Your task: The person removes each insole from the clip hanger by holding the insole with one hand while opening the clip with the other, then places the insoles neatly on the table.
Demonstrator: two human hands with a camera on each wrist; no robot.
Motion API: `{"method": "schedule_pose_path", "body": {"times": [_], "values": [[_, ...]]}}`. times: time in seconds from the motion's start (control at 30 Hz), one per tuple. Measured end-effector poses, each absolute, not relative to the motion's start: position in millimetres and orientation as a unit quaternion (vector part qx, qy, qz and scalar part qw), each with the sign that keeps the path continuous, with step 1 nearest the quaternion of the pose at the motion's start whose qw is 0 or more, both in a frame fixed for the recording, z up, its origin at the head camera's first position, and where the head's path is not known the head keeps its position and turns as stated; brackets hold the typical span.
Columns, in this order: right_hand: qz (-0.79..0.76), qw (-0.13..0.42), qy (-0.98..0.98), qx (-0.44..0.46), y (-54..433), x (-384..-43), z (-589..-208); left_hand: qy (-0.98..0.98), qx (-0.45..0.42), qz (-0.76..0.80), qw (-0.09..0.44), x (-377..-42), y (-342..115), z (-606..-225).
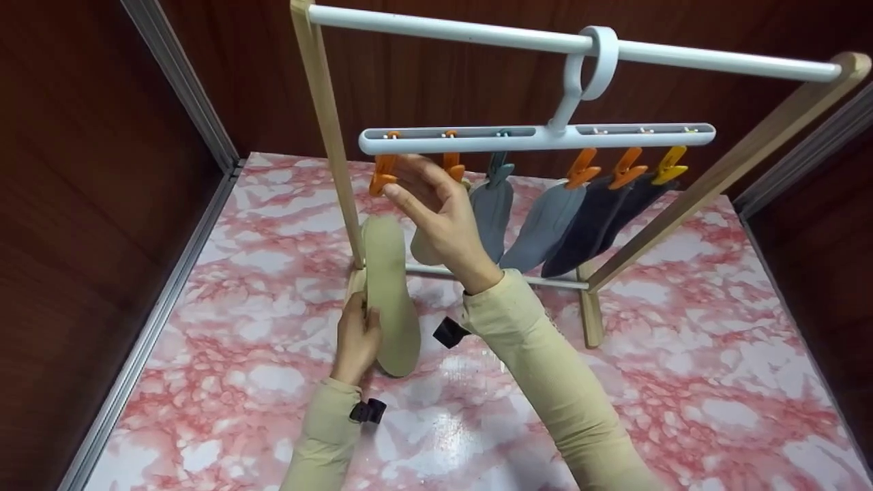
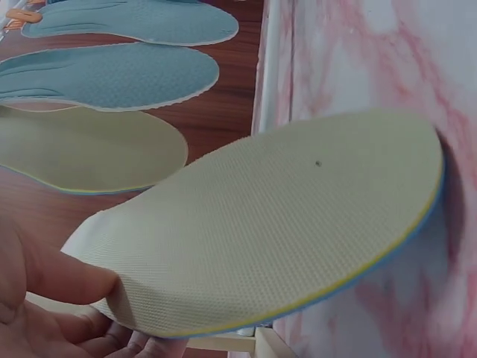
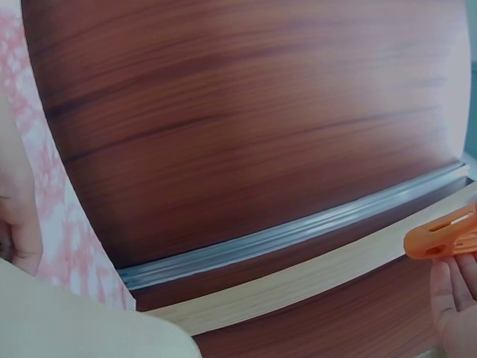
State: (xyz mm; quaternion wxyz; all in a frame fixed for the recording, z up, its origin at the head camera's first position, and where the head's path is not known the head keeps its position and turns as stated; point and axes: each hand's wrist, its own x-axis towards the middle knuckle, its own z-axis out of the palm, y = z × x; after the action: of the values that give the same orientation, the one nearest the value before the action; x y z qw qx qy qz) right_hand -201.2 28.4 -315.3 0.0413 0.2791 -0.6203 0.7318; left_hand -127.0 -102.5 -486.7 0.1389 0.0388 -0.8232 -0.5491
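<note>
My left hand [image 1: 358,341] pinches the edge of a beige insole [image 1: 392,300], thumb on its face and fingers behind. In the left wrist view this insole [image 2: 283,216] shows a yellow and blue rim and a small dark spot. My right hand [image 1: 443,218] grips the leftmost orange clip [image 1: 383,179] under a white hanger [image 1: 464,143]. That clip [image 3: 440,239] has no insole in it, and the held insole is below it. Another beige insole [image 1: 424,249] hangs partly hidden behind my right hand, with grey-blue insoles [image 1: 492,211] to its right.
The hanger hooks over the white rail [image 1: 450,28] of a rack with wooden legs [image 1: 327,129]. Dark insoles [image 1: 586,225] hang from orange and yellow clips [image 1: 670,166] at right. Brown panels [image 1: 89,204] surround a red-and-white marbled surface [image 1: 239,382].
</note>
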Motion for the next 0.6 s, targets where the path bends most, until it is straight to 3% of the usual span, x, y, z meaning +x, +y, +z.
{"method": "schedule_pose_path", "body": {"times": [0.6], "values": [[0.731, 0.032, -0.627, 0.269, 26, -201, -317, -0.860, 0.016, -0.506, 0.064, -118, -109, -505]]}}
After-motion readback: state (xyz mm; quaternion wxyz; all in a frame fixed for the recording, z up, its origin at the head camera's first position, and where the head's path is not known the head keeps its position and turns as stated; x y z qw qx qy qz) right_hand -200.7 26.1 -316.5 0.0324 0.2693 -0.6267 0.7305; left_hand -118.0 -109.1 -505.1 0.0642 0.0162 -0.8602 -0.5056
